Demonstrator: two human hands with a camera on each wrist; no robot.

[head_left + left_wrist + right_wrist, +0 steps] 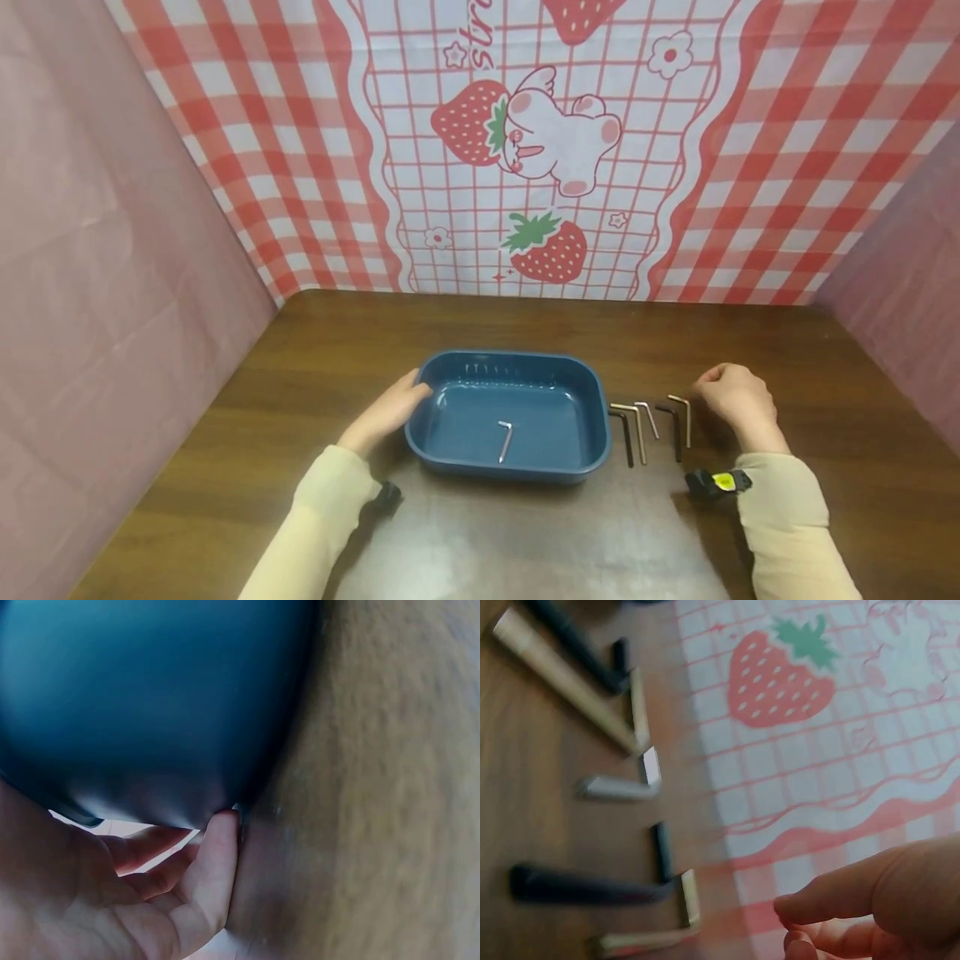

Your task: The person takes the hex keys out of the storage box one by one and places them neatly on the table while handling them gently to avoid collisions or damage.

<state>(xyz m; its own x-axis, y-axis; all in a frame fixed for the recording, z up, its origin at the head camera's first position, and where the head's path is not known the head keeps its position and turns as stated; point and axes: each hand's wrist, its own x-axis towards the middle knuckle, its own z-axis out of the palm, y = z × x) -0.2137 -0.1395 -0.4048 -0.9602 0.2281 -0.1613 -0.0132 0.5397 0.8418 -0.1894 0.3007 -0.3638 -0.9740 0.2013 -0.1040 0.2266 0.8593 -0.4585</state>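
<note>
A blue rectangular tray (517,477) sits on the table, with one silver hex key (506,442) lying inside it. My left hand (390,410) grips the tray's left end, its thumb over the rim; the left wrist view shows fingers (217,855) against the outer wall. Right of the tray lie a black hex key (627,437), a gold one (641,433), a small silver one (648,419), another black one (677,432) and another gold one (687,421). Just right of these is my right hand (738,404), fingers loosely curled, nothing visible between them.
The brown wooden table (345,333) meets a red-and-white checked cloth (300,167) with strawberry prints at its far edge. Pink curtains (112,250) hang at both sides. Each wrist carries a black strapped device (716,483).
</note>
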